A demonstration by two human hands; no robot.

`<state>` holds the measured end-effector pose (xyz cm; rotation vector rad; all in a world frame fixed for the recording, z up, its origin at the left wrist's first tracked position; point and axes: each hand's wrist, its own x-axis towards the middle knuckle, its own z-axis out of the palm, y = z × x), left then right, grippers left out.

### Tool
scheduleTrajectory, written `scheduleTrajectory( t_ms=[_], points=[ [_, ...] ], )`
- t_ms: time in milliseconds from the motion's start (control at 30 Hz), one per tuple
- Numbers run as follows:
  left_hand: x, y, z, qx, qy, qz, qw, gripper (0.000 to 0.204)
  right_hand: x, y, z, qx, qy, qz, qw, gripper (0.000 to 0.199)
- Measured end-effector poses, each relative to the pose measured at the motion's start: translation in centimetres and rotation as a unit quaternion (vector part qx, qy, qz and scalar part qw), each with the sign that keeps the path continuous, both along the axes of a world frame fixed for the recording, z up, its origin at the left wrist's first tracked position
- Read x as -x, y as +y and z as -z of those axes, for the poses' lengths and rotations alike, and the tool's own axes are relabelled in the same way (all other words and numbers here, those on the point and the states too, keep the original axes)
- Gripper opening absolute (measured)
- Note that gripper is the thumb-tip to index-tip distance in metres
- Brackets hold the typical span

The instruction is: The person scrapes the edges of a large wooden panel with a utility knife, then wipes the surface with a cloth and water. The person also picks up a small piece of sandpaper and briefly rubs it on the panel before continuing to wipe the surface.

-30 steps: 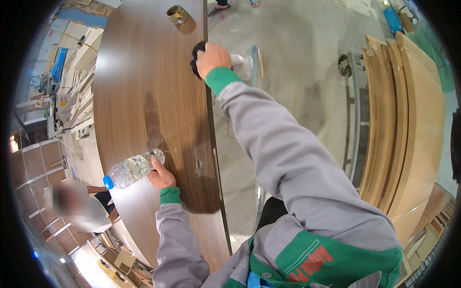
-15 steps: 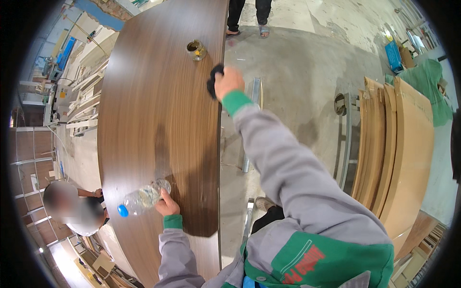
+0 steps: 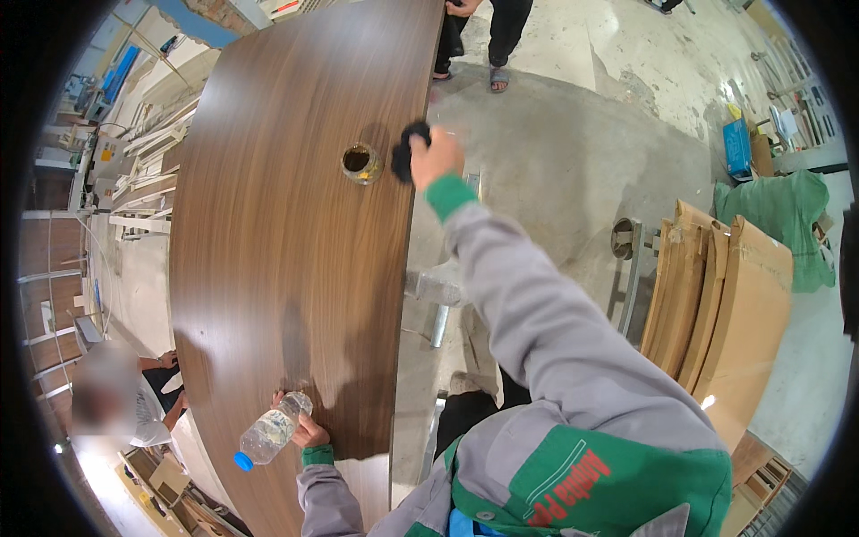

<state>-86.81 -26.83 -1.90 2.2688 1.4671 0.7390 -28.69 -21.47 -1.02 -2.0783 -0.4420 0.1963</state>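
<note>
A clear plastic bottle [image 3: 266,436] with a blue cap lies tilted over the brown wood-grain panel [image 3: 277,224], its cap toward the near left. My left hand [image 3: 310,432] is closed around its base end. Stretched far forward, my right hand [image 3: 438,157] grips a black cloth-like wad [image 3: 412,154] at the panel's right edge. Left of that hand stands an open glass jar [image 3: 360,166] with dark contents and a yellow patch on its side.
Another person stands at the panel's far end, legs [image 3: 508,36] and a hand showing. A second person [image 3: 148,403] is at the left edge. Large cardboard-wrapped boards [image 3: 716,304] lean at the right. Metal bars [image 3: 439,327] lie on the floor beside the panel.
The view has shifted, so the panel and jar sit lower. My right hand has moved farther along the edge, now about level with the jar. The bottle has turned more steeply toward me.
</note>
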Motion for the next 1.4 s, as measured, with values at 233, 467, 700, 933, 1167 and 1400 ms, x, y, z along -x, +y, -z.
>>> scheduleTrajectory(
  t_ms=[233,467,700,933,1167,1400],
  points=[
    [-0.7,-0.2,-0.6,0.025,0.025,-0.036,0.999,0.062,12.4,-8.7,0.2,-0.028,0.139,-0.088,0.986,0.029],
    [1.2,-0.1,0.7,0.025,0.02,-0.01,0.999,0.064,0.7,-0.8,-0.4,-0.045,0.009,-0.005,0.999,0.032],
    [-0.9,1.3,1.5,0.18,-0.044,-0.131,0.974,0.057,13.7,-9.6,-0.5,-0.04,0.137,-0.072,0.987,0.026],
    [-14.2,6.3,0.1,0.029,-0.098,-0.137,0.985,0.05,-2.5,0.8,0.0,0.039,0.036,-0.032,0.998,0.032],
    [-13.5,7.4,1.5,0.187,-0.04,-0.302,0.934,0.045,-19.1,10.3,-0.3,0.007,-0.015,-0.01,1.0,0.03],
    [-26.7,9.2,2.8,0.117,-0.075,-0.239,0.961,0.042,-4.2,-5.3,5.9,0.018,0.018,-0.552,0.834,0.02]
  ],
)
